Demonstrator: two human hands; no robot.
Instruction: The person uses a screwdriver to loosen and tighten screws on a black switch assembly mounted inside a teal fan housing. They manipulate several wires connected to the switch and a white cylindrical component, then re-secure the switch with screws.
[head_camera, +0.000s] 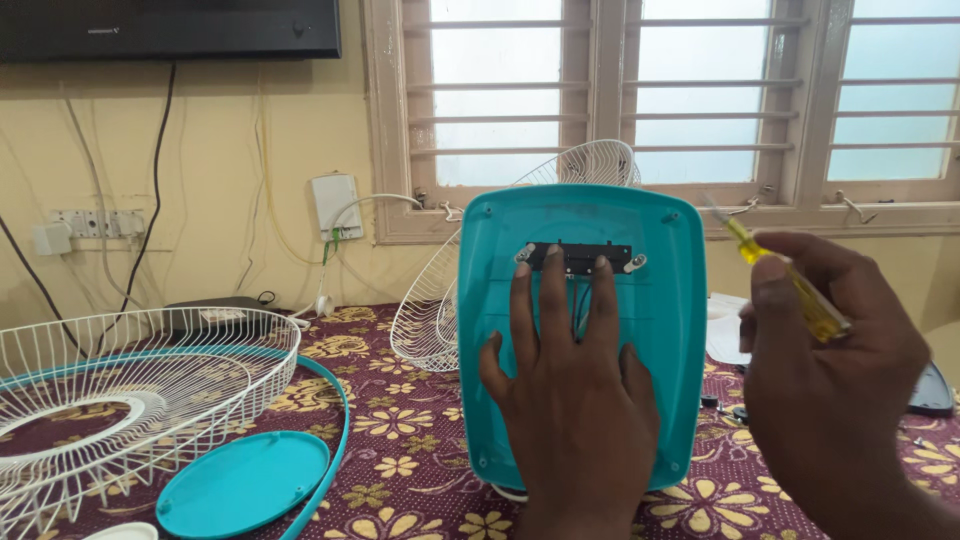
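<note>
Two hands, left hand (572, 400) on one teal panel (583, 330), right hand (835, 385) gripping one yellow screwdriver (790, 283).

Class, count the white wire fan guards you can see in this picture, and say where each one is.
2. One wire guard lies flat on the flowered tablecloth at the left. The other stands propped behind the teal panel; part of it is hidden, so more could be behind.

1. The teal panel (600, 330) at centre looks like smooth, slightly glossy plastic.
2. The screwdriver (790, 285) at right has a clear yellow plastic handle.
3. The wire guard (150, 370) at lower left is white-coated metal.
4. The worktop (400, 420) wears matt floral cloth.
</note>
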